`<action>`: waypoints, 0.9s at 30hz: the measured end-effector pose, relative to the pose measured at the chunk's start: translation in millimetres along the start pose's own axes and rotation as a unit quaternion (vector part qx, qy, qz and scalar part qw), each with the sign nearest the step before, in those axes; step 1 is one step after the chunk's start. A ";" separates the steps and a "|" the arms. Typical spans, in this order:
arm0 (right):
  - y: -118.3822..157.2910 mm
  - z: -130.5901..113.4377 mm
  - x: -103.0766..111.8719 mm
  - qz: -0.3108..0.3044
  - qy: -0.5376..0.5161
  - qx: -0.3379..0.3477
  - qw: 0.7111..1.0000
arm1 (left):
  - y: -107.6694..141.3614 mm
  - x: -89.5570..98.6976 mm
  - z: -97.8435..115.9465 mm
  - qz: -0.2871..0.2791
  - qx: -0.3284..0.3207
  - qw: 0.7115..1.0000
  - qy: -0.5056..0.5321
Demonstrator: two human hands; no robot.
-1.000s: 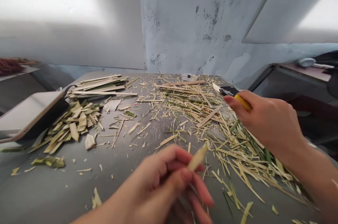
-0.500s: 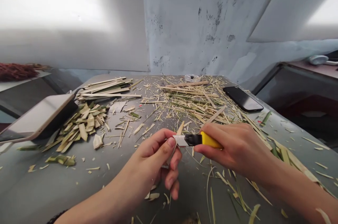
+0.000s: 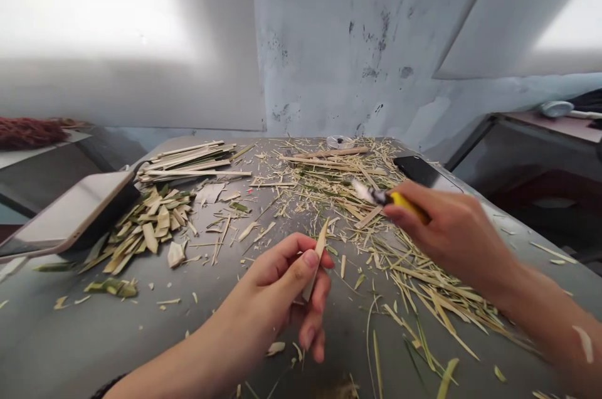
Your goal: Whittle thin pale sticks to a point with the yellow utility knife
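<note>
Between the thumb and fingers of my left hand [image 3: 289,289] is a short, pale bamboo strip [image 3: 320,247], its pointed end upward. My right hand [image 3: 446,229] grips a yellow and black utility knife [image 3: 407,206], held up and away from the strip. The knife's blade [image 3: 361,189] points left and is smeared by motion. Below and behind the knife lies a spread of thin bamboo shavings [image 3: 324,186]. More long shavings [image 3: 437,298] lie under my right forearm.
Left on the grey table [image 3: 188,336] are a pile of short bamboo pieces [image 3: 150,223], a bundle of long strips [image 3: 197,160] and a propped-up device [image 3: 70,217]. A black phone [image 3: 418,170] lies behind my right hand. A clear round spool [image 3: 340,142] sits at the back.
My right hand has drawn the knife off the bamboo strip, up and to the right. My left hand keeps hold of the strip, which now shows more fully.
</note>
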State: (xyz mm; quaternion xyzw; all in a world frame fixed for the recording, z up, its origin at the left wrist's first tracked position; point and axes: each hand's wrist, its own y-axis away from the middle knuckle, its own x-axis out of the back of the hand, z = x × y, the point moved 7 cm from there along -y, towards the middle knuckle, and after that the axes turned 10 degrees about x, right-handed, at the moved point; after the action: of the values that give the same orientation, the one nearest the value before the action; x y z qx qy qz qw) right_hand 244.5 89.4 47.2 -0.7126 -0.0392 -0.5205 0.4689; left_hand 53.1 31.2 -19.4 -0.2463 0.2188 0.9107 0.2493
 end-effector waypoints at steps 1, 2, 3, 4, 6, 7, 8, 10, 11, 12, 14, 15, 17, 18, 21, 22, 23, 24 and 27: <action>0.0 -11.7 -5.5 -0.016 -0.024 0.036 0.999 | -0.1 1.2 0.9 0.003 -0.006 1.000 -0.011; 0.7 -21.4 -10.6 -0.031 -0.042 0.064 0.997 | -0.2 2.2 1.0 0.006 -0.010 1.000 -0.021; 1.7 -29.1 -14.5 -0.040 -0.055 0.084 0.994 | -0.2 2.6 0.4 0.007 -0.012 0.999 -0.029; 2.7 -34.6 -17.2 -0.044 -0.062 0.097 0.992 | -0.1 2.6 -0.2 0.005 -0.014 0.999 -0.034; 4.2 -41.4 -20.6 -0.043 -0.063 0.108 0.991 | -0.3 2.5 -0.8 0.003 -0.017 0.999 -0.034; 4.6 -43.5 -22.1 -0.042 -0.062 0.110 0.991 | -0.3 2.6 -0.4 0.003 -0.019 0.999 -0.033; 4.8 -44.9 -23.6 -0.042 -0.059 0.111 0.991 | -0.3 2.3 0.1 0.000 -0.019 0.999 -0.035; 4.3 -45.0 -26.6 -0.044 -0.041 0.118 0.991 | 0.3 2.5 0.2 0.003 -0.012 0.999 -0.039; 3.6 -42.0 -27.7 -0.047 -0.026 0.117 0.992 | 1.1 2.5 -0.7 0.007 -0.005 0.999 -0.042; 2.7 -35.0 -27.9 -0.052 -0.004 0.103 0.993 | 2.3 1.3 -2.8 0.005 0.005 0.999 -0.047; 1.6 -7.5 -23.6 -0.066 0.063 0.023 0.996 | 5.4 -4.2 -11.2 -0.008 0.042 0.997 -0.068; 2.5 11.1 -18.0 -0.073 0.102 -0.038 0.991 | 7.2 -9.3 -16.9 -0.026 0.066 0.994 -0.088; 6.9 43.8 -1.7 -0.073 0.167 -0.145 0.973 | 10.6 -18.7 -25.4 -0.061 0.102 0.984 -0.133; 8.6 53.5 8.0 -0.054 0.183 -0.176 0.966 | 11.2 -20.4 -25.4 -0.062 0.102 0.982 -0.146; 7.7 51.6 20.2 0.004 0.132 -0.167 0.977 | 8.6 -11.3 -8.5 0.011 0.038 0.987 -0.153; 5.8 42.1 17.0 0.008 0.091 -0.139 0.986 | 7.7 -5.8 -0.8 0.045 0.010 0.987 -0.157; 3.8 29.7 11.3 0.004 0.050 -0.104 0.993 | 7.0 -0.8 6.0 0.075 -0.013 0.983 -0.165; 2.2 15.7 4.0 -0.008 0.015 -0.068 0.998 | 6.5 3.6 11.5 0.102 -0.032 0.979 -0.175; 1.4 -22.2 -15.6 -0.042 -0.048 0.009 0.998 | 4.8 9.5 17.0 0.139 -0.048 0.968 -0.201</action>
State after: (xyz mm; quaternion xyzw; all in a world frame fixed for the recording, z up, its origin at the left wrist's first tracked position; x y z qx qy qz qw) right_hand 222.5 79.7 34.6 -0.7302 -0.0967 -0.5044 0.4506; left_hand 37.5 39.7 -10.1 -0.0369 0.1524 0.9766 0.1470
